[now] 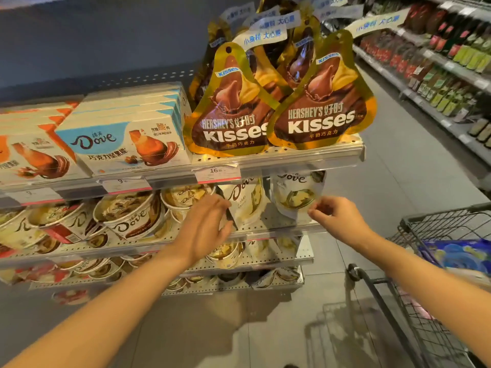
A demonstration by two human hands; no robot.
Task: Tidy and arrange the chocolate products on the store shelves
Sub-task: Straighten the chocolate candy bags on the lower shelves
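Where the shelving ends at the right, a grey tiled aisle floor point(414, 197) is seen, with a far rack of bottles point(457, 62) along its right side and a wire cart point(430, 301) at the near right. The top shelf point(279, 162) is a pale perforated board edged by a clear price rail; two gold Kisses bags point(233, 112) are stood at its right end, with more behind them, and Dove boxes point(125, 139) are stacked to their left. On the shelf below, Dove tubs point(127, 216) are crowded at the left and two white Dove pouches point(297, 193) are stood at the right. The left hand point(204, 227) is held just in front of the left pouch with fingers relaxed and spread, nothing gripped. The right hand point(336, 217) is curled, and the right pouch's lower edge seems to be pinched between thumb and fingertips. Lower shelves with more tubs and pouches are seen beneath the arms.
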